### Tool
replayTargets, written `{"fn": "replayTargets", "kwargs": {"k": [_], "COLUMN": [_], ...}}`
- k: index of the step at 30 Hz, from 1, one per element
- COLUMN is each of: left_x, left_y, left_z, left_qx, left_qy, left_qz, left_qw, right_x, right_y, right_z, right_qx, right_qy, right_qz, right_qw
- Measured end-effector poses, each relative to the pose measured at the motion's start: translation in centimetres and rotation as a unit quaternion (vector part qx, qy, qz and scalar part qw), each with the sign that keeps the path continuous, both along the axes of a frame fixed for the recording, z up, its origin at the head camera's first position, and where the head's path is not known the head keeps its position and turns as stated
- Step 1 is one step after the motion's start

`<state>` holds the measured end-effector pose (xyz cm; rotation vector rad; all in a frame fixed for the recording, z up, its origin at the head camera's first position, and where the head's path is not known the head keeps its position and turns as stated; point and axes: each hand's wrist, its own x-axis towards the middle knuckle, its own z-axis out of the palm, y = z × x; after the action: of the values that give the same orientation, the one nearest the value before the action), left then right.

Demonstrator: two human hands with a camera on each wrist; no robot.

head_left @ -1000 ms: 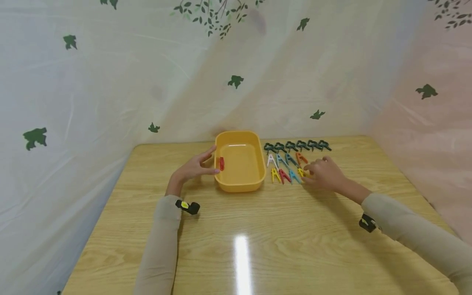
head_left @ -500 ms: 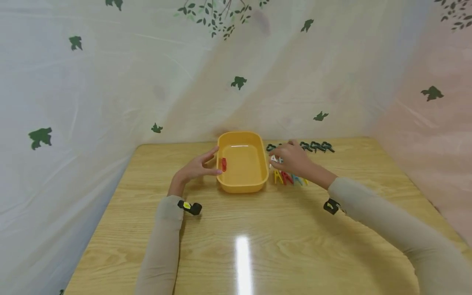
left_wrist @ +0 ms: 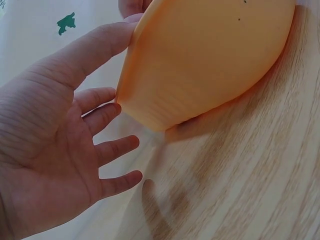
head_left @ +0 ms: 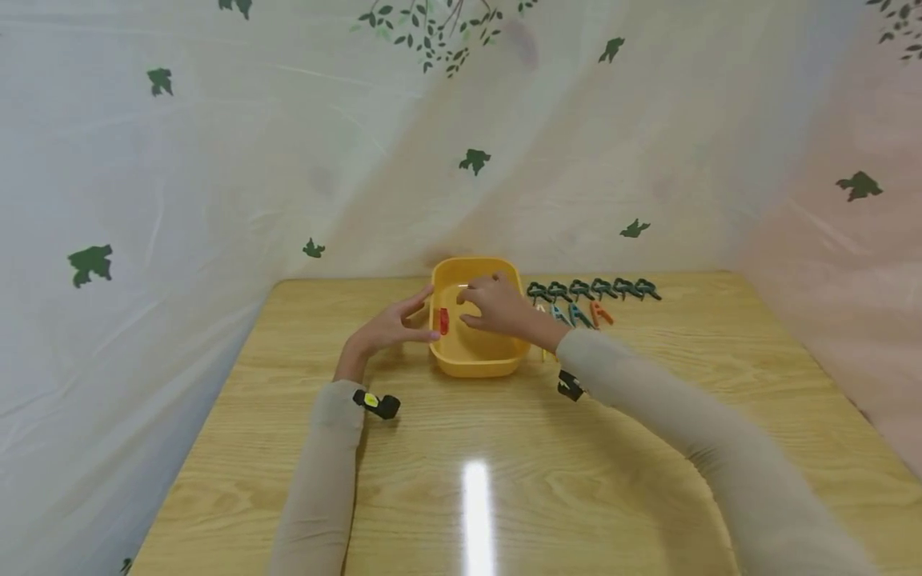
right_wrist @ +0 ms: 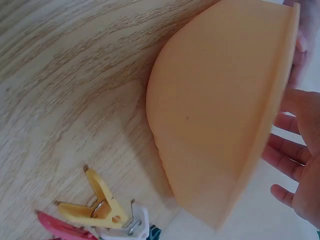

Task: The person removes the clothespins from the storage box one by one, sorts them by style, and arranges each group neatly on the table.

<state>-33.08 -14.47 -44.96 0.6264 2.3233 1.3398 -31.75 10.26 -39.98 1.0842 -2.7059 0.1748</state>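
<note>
The yellow-orange plastic tub (head_left: pixel 481 370) stands at the back middle of the table, a red clip (head_left: pixel 443 322) inside near its left wall. My left hand (head_left: pixel 389 328) spreads fairly straight fingers at the tub's left side; in the left wrist view its thumb touches the rim. My right hand (head_left: pixel 497 308) is over the tub, thumb and index finger curved towards each other. In the right wrist view its fingers show behind the tub's rim, partly hidden. I cannot tell whether it holds a small clip.
Right of the tub, several dark green clips (head_left: pixel 580 290) form a back row. In front lie a light blue clothespin (head_left: pixel 559 315), a dark teal clothespin (head_left: pixel 579 315) and an orange clothespin (head_left: pixel 601 314). The right wrist view shows a yellow clothespin (right_wrist: pixel 102 190). A leaf-patterned cloth (head_left: pixel 346 160) hangs behind the table.
My right hand has moved left, from the right end of the clothespin rows, across them, to over the tub. The left hand stays at the tub's left side.
</note>
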Motion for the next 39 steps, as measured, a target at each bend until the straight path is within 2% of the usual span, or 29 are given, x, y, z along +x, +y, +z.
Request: {"fn": "replayTargets", "kwargs": {"k": [7, 14, 20, 27, 33, 39], "left_x": [0.0, 0.0, 0.2, 1.5, 1.7, 1.5], "left_y": [0.0, 0.0, 0.1, 0.3, 0.4, 0.3], "left_z": [0.0, -0.1, 0.4, 2.4, 2.6, 2.4], "left_qx": [-0.004, -0.003, -0.012, 0.0, 0.014, 0.022], "left_qy": [0.001, 0.004, -0.006, -0.01, -0.021, -0.018], "left_qz": [0.001, -0.008, -0.007, -0.02, -0.02, -0.026], "left_qw": [1.0, 1.0, 0.9999, 0.9997, 0.9995, 0.9993], "right_x": [-0.9, -1.5, -1.8, -1.8, -1.3, -1.3], "right_y": [-1.5, -2.7, -3.6, -3.9, -3.2, -2.3], "right_z": [-1.3, -2.2, -2.8, -2.9, -2.5, -2.3], "right_qx": [0.033, 0.037, 0.07, 0.083, 0.082, 0.065], "right_qy": [-0.018, -0.034, -0.013, 0.0, 0.028, 0.05], "right_qz": [0.004, 0.002, -0.012, -0.021, -0.042, -0.063], "right_qw": [0.999, 0.999, 0.997, 0.996, 0.995, 0.995]}}
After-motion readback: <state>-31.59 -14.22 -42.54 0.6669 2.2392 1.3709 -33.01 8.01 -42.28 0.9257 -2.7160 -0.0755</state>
